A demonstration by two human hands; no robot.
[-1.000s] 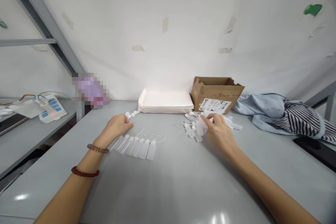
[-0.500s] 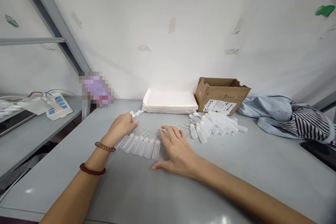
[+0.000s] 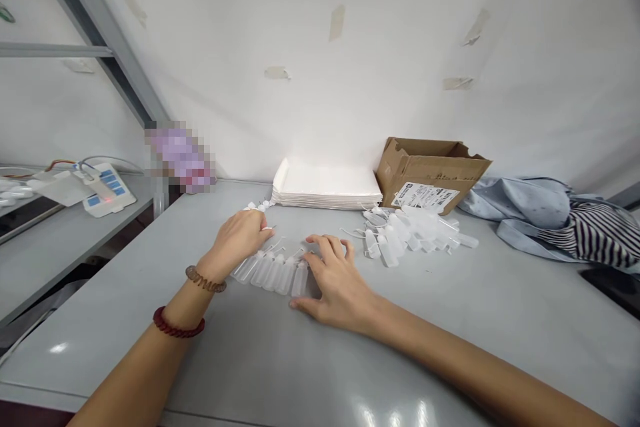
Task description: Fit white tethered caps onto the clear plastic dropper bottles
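Small translucent, bottle-like plastic pieces (image 3: 274, 273) with thin white stems lie side by side in a row on the grey table. My left hand (image 3: 241, 237) is closed over the row's left end, thumb and fingers together; a bit of white shows at the fingertips, too small to name. At the right end, my right hand (image 3: 343, 283) is open, its fingers and thumb spread beside the last piece and holding nothing. Small white pieces (image 3: 260, 205) lie just beyond my left hand. More of the translucent pieces (image 3: 400, 233) are heaped to the right.
A stack of white padded envelopes (image 3: 327, 188) lies against the wall, next to an open cardboard box (image 3: 430, 173). Blue and striped cloth (image 3: 530, 213) is bunched at the right, by a dark flat object (image 3: 607, 290). A white power strip (image 3: 111, 192) sits on the left surface.
My left hand has moved slightly right and inward along the row. My right hand keeps its spread pose at the right end. The camera view has shifted a little.
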